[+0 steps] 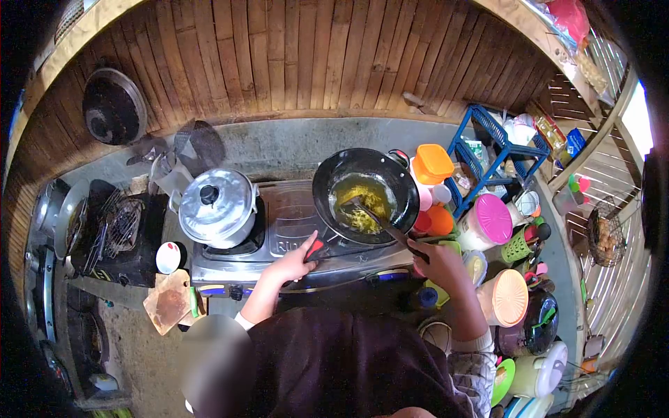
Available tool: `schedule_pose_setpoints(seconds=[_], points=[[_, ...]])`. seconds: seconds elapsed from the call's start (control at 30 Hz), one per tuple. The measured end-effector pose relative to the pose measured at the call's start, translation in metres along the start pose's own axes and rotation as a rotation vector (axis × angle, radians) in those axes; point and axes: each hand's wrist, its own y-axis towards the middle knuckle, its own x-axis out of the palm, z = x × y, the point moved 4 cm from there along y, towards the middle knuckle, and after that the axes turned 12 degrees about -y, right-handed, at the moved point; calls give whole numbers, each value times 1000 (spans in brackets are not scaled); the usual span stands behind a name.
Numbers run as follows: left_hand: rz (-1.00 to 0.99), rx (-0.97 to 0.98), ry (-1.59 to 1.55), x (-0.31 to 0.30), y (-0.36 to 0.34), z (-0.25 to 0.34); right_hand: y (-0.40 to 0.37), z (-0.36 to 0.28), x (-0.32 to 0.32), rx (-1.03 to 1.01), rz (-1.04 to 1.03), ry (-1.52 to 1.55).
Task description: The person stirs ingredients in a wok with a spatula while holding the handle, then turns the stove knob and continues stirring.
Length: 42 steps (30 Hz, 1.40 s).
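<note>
I'm looking down over the cook's shoulders at a steel gas stove (293,216) on the concrete counter (293,146). The black wok (401,182) sits on the stove's right burner, tipped a little toward its front edge, with yellow food (362,203) in oil at the bottom.

The left hand (296,263) is at the stove's front edge, fingers wrapped around the wok's red-tipped handle (316,247). That's a firm, closed grip.

The right hand (435,261) is off the stove's front right corner, clenched around the dark shaft of a spatula (369,214). The shaft slants up and left over the wok's rim, and the blade rests in the yellow food.

On the left burner sits an aluminium pot (217,207), its lid on and the black knob facing up. It's just beside the wok, not touching. A wooden cutting board (167,301) hangs off the counter's front edge below it, and a small white cup (168,258) stands near the stove's left side. Further left, a wire grill (122,226) lies on a black burner.

The right end of the counter is crowded. There's an orange-lidded tub (432,164) right behind the wok, a pink-lidded jar (491,219) beside it, and a blue rack (498,150) at the back. A peach-lidded tub (507,298) stands near the right forearm. A dark pan (113,106) hangs on the bamboo wall at the far left.
</note>
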Motion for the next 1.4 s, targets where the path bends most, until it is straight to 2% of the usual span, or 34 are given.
schedule_pose_setpoints(seconds=[0.13,0.33,0.43,0.73,1.0,1.13,1.2,1.4], points=[[-14,-22,-14,0,0,0,21,-9,17,-51,80,46],[-10,-2,-24,1,0,0,45,2,36,-11,163,64],[-7,-5,-18,0,-1,1,41,8,32,38,98,-17],[-13,-20,-35,1,0,-1,-11,17,6,-27,107,56],[3,17,-25,2,2,-4,-54,19,-34,110,-82,-71],[8,11,-19,2,1,-2,-61,38,-36,36,-33,-64],[13,14,-14,1,1,-2,-64,40,-42,93,-107,-42],[10,-19,0,1,2,-1,-75,28,-64,138,-103,-111]])
